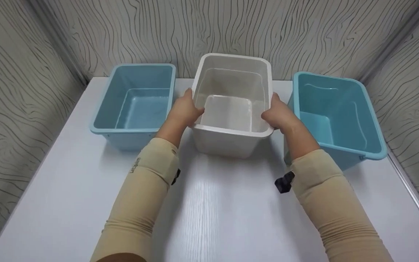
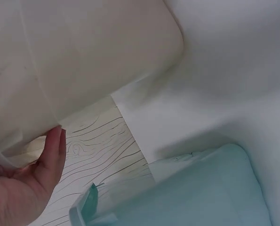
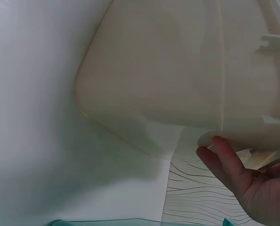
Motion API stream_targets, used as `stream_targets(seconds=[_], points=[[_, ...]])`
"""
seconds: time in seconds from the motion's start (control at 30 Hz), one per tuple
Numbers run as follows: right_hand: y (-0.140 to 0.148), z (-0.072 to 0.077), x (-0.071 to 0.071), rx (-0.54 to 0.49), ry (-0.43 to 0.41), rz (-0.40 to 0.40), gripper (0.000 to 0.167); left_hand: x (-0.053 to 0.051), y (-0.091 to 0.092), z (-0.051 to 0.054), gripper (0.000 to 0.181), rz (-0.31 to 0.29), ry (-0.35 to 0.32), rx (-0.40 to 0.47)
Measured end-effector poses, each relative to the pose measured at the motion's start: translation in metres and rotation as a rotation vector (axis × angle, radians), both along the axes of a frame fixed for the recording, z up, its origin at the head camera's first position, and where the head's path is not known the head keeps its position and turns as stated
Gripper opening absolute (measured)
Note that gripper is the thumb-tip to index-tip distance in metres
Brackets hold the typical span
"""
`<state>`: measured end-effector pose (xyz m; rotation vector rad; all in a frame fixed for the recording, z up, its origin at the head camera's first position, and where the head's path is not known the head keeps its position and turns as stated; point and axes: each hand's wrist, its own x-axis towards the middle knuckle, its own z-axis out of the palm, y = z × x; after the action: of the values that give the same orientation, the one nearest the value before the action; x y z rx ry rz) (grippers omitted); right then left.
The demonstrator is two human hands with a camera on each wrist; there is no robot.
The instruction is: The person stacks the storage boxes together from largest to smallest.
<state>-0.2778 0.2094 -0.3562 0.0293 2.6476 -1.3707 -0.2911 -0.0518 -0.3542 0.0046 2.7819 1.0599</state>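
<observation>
Currently, white bin (image 1: 227,143) is held by its side rims, fingers of left hand (image 1: 184,109) and right hand (image 1: 278,112) clamped on, between blue bin (image 1: 129,140) and teal bin (image 1: 344,116); positioning step, presumably; counter (image 1: 202,218) contact unclear; even two-sided support seems called for next

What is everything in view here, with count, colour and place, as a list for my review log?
White bin: 1, off-white, centre, gripped at both sides
Blue bin: 1, light blue, left of the white bin
Teal bin: 1, teal, right of the white bin
Table: 1, white, under the bins
Walls: 3, pale with dark wavy lines, left, back and right
Black devices: 2, black, one by each wrist
Sleeves: 2, beige, one on each arm
Left hand: 1, bare, on the white bin's left rim
Right hand: 1, bare, on its right rim
</observation>
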Motion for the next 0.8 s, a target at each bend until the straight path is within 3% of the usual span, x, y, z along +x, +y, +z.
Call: stream_targets(seconds=[0.23,0.47,0.8], points=[[0.0056,0.0003,-0.0022,-0.017,-0.005,0.058,0.084,0.0017,-0.0021,-0.0021,0.059,0.024,-0.040,0.086],[0.0094,-0.0010,-0.0058,-0.016,0.016,0.073,0.083,0.0019,0.0004,-0.0019,0.052,0.063,-0.115,0.106],[0.0067,-0.0001,-0.0074,0.066,0.027,0.051,0.082,0.0034,0.0053,-0.0059,0.051,0.069,-0.052,0.029]])
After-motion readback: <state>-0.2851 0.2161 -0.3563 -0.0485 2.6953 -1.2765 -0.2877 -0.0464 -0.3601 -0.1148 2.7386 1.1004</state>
